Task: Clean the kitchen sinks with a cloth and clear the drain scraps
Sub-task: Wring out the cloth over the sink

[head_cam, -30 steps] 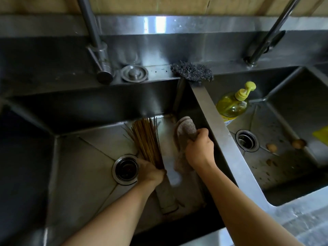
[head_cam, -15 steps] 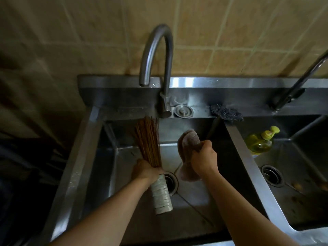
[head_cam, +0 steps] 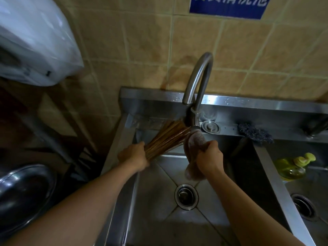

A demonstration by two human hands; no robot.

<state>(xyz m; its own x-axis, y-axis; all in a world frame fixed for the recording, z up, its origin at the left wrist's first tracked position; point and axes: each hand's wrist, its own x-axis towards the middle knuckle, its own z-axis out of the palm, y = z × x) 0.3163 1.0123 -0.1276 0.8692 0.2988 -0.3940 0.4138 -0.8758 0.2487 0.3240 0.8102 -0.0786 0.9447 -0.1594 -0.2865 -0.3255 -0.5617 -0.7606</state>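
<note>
My left hand [head_cam: 134, 155] grips a bamboo whisk brush [head_cam: 166, 137] at the left sink's [head_cam: 152, 206] back left, its bristles fanned toward the faucet base. My right hand [head_cam: 209, 158] grips a brownish cloth [head_cam: 192, 144], whose upper end touches the base of the curved faucet [head_cam: 197, 82]; its lower end hangs over the basin. The left sink's drain [head_cam: 186, 196] lies below my hands. Part of the right sink [head_cam: 312, 192] and its drain [head_cam: 304, 206] show at the right edge.
A dark steel-wool scrubber [head_cam: 254, 133] lies on the back ledge beside a round metal cap [head_cam: 210, 126]. A yellow soap pump bottle [head_cam: 293, 166] lies in the right sink. At the left are a dark metal pot [head_cam: 23, 190] and a white plastic cover [head_cam: 33, 41].
Both hands have lifted from the sink floor toward the faucet. The brush has swung from upright to slanting right. The cloth now reaches the faucet base. The view has tilted up and left.
</note>
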